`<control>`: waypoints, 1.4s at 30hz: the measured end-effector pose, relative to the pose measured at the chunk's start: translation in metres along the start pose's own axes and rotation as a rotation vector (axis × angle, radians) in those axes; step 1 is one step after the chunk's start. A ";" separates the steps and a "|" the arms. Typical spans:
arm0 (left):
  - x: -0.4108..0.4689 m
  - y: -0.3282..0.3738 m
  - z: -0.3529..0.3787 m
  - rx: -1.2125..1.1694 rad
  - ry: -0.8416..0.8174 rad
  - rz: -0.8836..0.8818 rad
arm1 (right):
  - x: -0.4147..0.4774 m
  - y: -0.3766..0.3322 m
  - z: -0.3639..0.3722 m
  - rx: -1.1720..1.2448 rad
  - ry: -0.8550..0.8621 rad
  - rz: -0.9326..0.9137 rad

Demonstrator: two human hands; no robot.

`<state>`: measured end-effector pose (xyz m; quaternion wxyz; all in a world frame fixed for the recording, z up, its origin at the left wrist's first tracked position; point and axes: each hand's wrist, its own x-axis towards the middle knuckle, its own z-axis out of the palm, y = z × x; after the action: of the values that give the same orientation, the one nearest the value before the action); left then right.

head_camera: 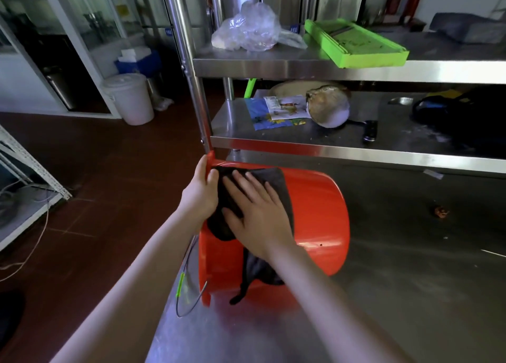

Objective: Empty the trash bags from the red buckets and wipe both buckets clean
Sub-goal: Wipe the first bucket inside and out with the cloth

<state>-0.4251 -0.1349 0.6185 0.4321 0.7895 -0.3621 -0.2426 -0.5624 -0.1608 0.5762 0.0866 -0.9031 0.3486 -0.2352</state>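
Judging the wiping half done, I see the red plastic bucket (320,220) on its side on the steel desk (410,280), left hand (201,191) gripping its rim, right hand (258,214) pressing a dark cloth (278,180) on it with flat fingers (253,183); no second bucket shows.

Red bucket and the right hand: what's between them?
A dark cloth lies between them, spread on the red bucket side under the flat right hand, as the head view shows.
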 end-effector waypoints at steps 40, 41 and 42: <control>-0.059 -0.047 -0.020 0.099 0.063 0.053 | 0.053 -0.011 0.005 0.074 -0.124 0.037; -0.071 -0.052 -0.016 0.114 0.055 0.089 | 0.057 0.000 0.004 0.076 -0.129 0.064; -0.077 -0.056 -0.013 0.111 0.051 0.106 | 0.059 0.013 0.001 0.071 -0.138 0.099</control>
<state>-0.4430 -0.0478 0.5827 0.4090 0.7979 -0.4051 -0.1790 -0.5313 -0.2100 0.5923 0.1538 -0.8953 0.3773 -0.1803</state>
